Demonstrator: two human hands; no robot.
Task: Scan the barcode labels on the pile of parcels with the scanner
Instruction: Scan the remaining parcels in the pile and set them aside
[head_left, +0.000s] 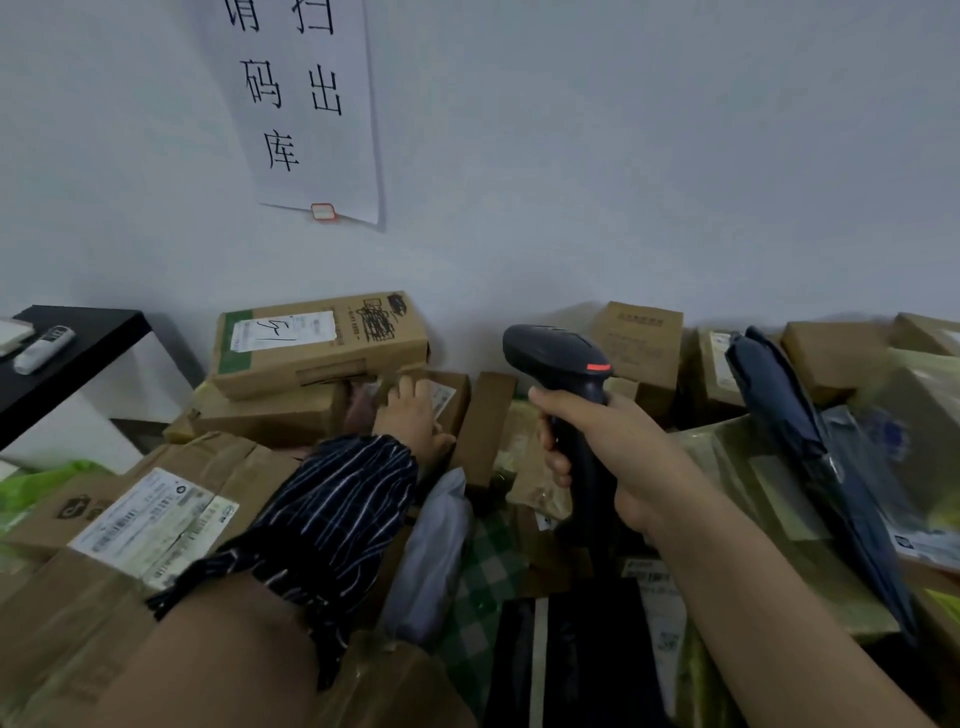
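My right hand grips the handle of a black barcode scanner, held upright above the middle of the pile with its head turned left and away from me. My left hand, in a striped sleeve cover, reaches forward and rests on a small cardboard box with a white label, fingers spread over its top. Just left of that hand lies a cardboard box with a white label marked in pen, stacked on another box. Cardboard parcels and plastic mailers fill the whole surface below.
A large box with barcode labels lies at the near left. A dark folded umbrella lies across parcels on the right. A black table holding a remote stands at the left. A paper sign hangs on the wall behind.
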